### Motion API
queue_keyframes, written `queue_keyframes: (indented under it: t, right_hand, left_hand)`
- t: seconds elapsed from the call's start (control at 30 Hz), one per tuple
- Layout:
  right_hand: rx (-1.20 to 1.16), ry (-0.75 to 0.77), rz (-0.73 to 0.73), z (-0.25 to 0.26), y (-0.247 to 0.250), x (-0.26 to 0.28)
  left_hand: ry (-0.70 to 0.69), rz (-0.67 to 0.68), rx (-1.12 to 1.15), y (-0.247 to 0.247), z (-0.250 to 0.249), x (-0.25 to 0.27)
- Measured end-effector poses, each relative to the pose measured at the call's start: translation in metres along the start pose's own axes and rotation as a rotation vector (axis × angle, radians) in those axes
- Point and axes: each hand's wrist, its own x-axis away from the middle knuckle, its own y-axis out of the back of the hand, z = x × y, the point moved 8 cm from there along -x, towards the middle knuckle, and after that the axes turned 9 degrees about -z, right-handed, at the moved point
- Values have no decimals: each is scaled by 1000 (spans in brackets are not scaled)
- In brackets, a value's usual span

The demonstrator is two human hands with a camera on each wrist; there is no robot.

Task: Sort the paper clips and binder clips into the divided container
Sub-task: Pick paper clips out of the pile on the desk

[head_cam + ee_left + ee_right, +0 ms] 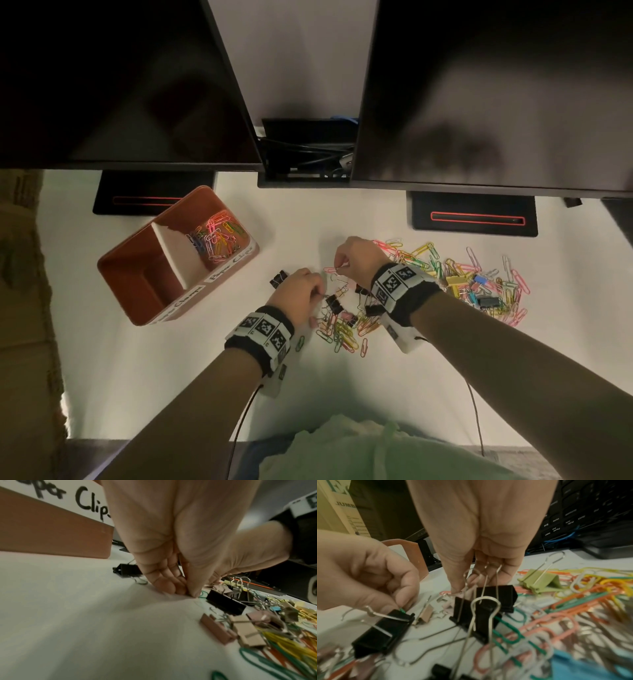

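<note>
Both hands are down in the pile at the middle of the white desk (pixel 191 359). The left hand (pixel 301 294) has its fingers curled tight, thumb and fingertips (pixel 193 592) pinched together right at the desk surface on a green paper clip (pixel 402 610), just beside a black binder clip (pixel 383 631) that lies on its side. The right hand (pixel 359 257) hangs above the tangle, fingers bunched downward, pinching a thin silver wire (pixel 453 595) at the fingertips; whether that wire is a paper clip or a binder clip handle cannot be told. Below the right palm stand two more black binder clips (pixel 496 597), wire handles raised, one handle reaching up among the fingers. Off to the left sits the brown divided container (pixel 137 274), turned at an angle, well apart from the hands: its far compartment holds a heap of coloured paper clips (pixel 219 236), its nearer compartment looks bare inside, and the white label (pixel 73 499) on its side reads "Paper Clips". The unsorted pile (pixel 472 277) spreads to the right of the hands, mixed coloured paper clips with a yellow binder clip (pixel 455 280), a blue one (pixel 479 280) and another black one among them. A lone black binder clip (pixel 278 278) lies just left of the left hand. Two dark monitors (pixel 496 85) hang over the back of the desk.
</note>
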Motion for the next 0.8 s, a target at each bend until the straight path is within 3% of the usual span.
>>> queue_keyframes:
  t: [0.33, 0.57, 0.67, 0.8]
  right_hand:
    - [13, -15, 7, 2, -5, 5]
    - [-81, -65, -18, 6, -1, 3]
    - [-34, -52, -38, 4, 3, 2]
    - [25, -50, -60, 3, 4, 4]
  left_hand:
    - [-61, -126, 57, 33, 22, 34]
    - [136, -22, 291, 8, 39, 69]
    - [199, 22, 262, -11, 38, 81]
    - [194, -62, 147, -16, 38, 86]
